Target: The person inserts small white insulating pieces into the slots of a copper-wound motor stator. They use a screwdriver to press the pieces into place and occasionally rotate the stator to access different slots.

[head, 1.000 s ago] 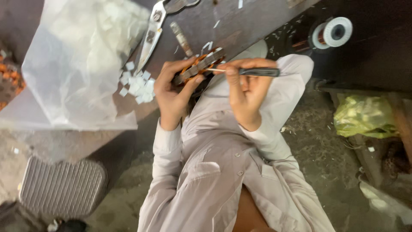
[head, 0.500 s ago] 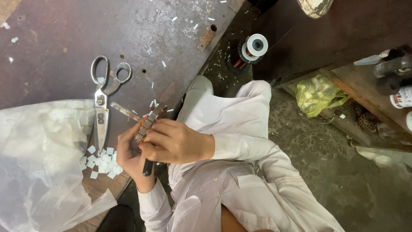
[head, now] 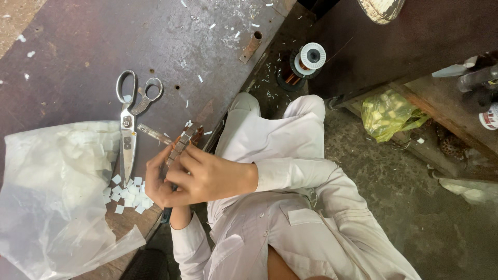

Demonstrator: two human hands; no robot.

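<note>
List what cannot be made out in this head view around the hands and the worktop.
- Striped bar: its lower end is hidden by both hands.
- Left hand: its grip is covered by the right hand.
- Plastic bag: cut off by the left edge, contents blurred.
- Dark tool below the hands: only a tip shows.

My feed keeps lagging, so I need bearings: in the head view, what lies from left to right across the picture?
Clear plastic bag → scissors → the two hands around a small ribbed part → spool of copper wire → yellow-green bag.
</note>
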